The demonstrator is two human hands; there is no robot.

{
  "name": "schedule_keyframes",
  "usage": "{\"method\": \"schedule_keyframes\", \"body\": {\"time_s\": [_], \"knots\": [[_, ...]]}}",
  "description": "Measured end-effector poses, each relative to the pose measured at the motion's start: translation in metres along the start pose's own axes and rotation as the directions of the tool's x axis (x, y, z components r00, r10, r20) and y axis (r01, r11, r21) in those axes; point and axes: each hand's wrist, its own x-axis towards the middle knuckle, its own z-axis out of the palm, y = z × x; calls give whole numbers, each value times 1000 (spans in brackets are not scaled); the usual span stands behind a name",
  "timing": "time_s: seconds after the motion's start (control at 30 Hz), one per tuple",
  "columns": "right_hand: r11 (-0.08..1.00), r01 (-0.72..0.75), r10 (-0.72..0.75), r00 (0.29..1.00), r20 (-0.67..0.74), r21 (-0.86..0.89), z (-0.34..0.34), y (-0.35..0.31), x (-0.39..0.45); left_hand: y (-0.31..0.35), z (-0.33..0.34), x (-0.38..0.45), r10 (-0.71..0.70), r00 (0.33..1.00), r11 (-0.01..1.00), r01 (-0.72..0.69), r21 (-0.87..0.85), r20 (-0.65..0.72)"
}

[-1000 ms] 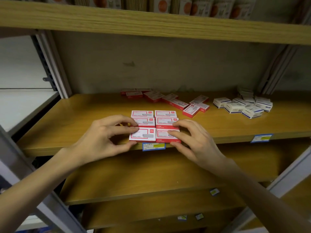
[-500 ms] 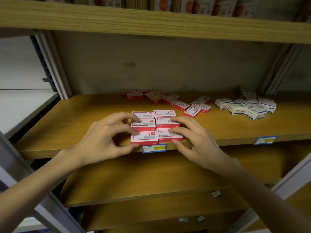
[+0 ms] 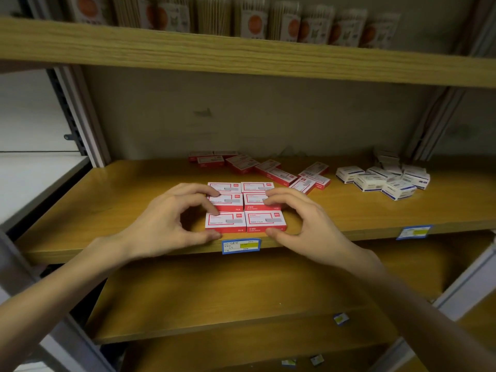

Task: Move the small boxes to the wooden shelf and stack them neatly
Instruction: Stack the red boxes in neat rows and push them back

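Both hands squaring up the small red-and-white cardboard boxes (image 3: 245,206) at the wooden shelf (image 3: 112,208) front edge.

From my feed: left hand (image 3: 171,221) and right hand (image 3: 303,224) pinch the block's sides, fingers curled. Six flat boxes, two columns, long sides running left-right. Print's too blurry; blue-yellow price tag (image 3: 241,245) below.

Print on the red boxes (image 3: 245,208) is too small to read; packets (image 3: 257,20) at 12 o'clock are cropped and blurred.

We reach both forearms forward | left hand (image 3: 171,221) fingers curled, thumb low | right hand (image 3: 303,224) mirrors it
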Motion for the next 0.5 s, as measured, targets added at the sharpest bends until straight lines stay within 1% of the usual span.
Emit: {"method": "schedule_keyframes", "body": {"time_s": [0.03, 0.1, 0.13, 0.17, 0.2, 0.23, 0.3, 0.33, 0.4, 0.43, 0.5], "knots": [[999, -4, 5, 1000, -16, 49, -2, 0, 0, 2, -2, 3, -7, 1000, 1000, 7, -17, -5], [993, -27, 40, 993, -113, 111, -8, 3, 3, 6, -5, 12, -14, 998, 997, 9, -82, -65], [995, -51, 65, 981, -184, 82, -11, 8, 6, 8, -7, 18, -13, 995, 995, 2, -101, -104], [995, -97, 97, 963, -251, 12, -14, 13, 12, 9, -9, 27, -14, 992, 995, 1, -101, -122], [985, -156, 128, 947, -294, -72, -19, 19, 18, 9, -12, 37, -17, 994, 996, 7, -89, -111], [965, -214, 161, 941, -298, -153, -24, 25, 26, 8, -14, 48, -27, 997, 997, 22, -69, -73], [911, -291, 233, 948, -216, -292, -31, 36, 38, 2, -14, 74, -76, 997, 996, 77, -47, 22], [886, -306, 262, 950, -169, -348, -32, 40, 44, -1, -12, 86, -104, 994, 993, 106, -48, 44], [854, -339, 315, 941, -125, -395, -28, 46, 50, -9, -5, 110, -171, 982, 982, 176, -62, 73], [845, -356, 336, 934, -121, -399, -25, 48, 52, -13, 1, 121, -206, 973, 976, 211, -48, 101], [832, -367, 352, 929, -116, -416, -21, 50, 54, -16, 11, 140, -231, 958, 972, 233, 8, 173]]}}
